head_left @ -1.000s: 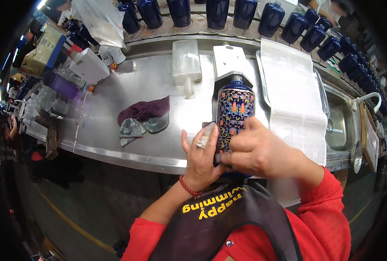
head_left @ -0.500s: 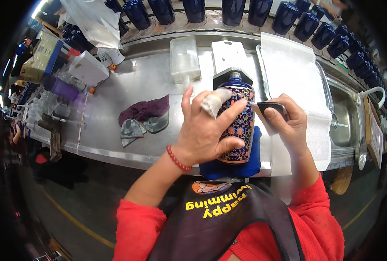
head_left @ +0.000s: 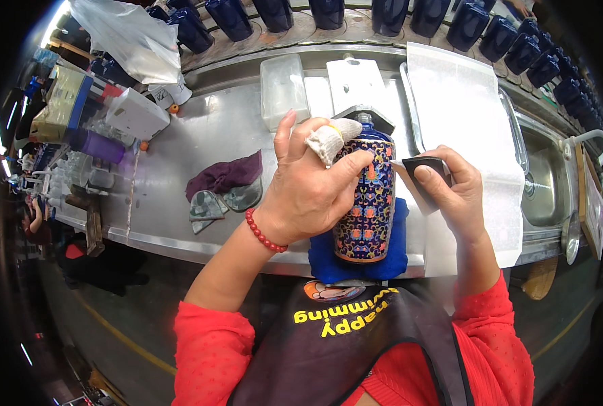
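A dark blue bottle point(head_left: 363, 216) with a colourful floral pattern lies with its neck away from me, its lower end over a blue cloth point(head_left: 393, 254). My left hand point(head_left: 308, 183) grips it from the left; a bare fingertip presses on the upper body. A white cloth cover point(head_left: 330, 141) wraps one finger, which reaches the bottle's shoulder. My right hand point(head_left: 460, 196), just right of the bottle, pinches a flat black scraper-like piece point(head_left: 426, 163) between thumb and fingers. Its tip is close to the pattern; whether they touch, I cannot tell. Behind the neck stands a dark angular holder point(head_left: 384, 118).
White paper sheets point(head_left: 457, 101) cover the right of the metal worktop, beside a sink point(head_left: 542, 189). A clear plastic container point(head_left: 283, 91) and a white board point(head_left: 357, 81) stand behind. Folded cloths point(head_left: 227, 179) lie left. Several plain blue bottles point(head_left: 389, 17) line the far conveyor.
My left hand has shifted up and left along the bottle, baring more of its lower pattern. My right hand still holds the black piece. The far blue bottles have moved to the right.
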The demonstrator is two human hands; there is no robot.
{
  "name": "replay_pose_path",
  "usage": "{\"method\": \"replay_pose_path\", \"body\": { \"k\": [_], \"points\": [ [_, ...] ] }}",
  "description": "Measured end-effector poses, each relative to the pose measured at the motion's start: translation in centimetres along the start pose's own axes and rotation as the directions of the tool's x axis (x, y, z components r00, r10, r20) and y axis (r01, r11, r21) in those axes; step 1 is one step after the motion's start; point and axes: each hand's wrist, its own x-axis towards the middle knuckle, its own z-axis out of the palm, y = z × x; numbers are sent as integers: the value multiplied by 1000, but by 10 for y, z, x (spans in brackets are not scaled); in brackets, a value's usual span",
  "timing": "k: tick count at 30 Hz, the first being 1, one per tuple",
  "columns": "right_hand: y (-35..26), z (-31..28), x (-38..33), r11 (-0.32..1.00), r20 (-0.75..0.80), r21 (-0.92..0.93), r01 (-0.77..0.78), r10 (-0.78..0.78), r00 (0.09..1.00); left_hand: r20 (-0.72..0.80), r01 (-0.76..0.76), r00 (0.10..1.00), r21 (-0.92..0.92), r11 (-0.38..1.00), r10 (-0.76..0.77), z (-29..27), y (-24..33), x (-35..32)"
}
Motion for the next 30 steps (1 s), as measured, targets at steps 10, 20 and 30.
{"method": "replay_pose_path", "body": {
  "k": [10,20,30],
  "points": [
    [-5,2,3,1000,3,-12,23,-23,1000,28,-94,995,143,985,91,-6,4,-4],
    [-12,5,6,998,25,-57,14,-13,1000,53,-62,997,216,974,51,-7,3,-5],
    [-8,16,8,729,45,-558,397,-451,891,28,-13,1000,274,962,6,0,-3,-8]
  ]
}}
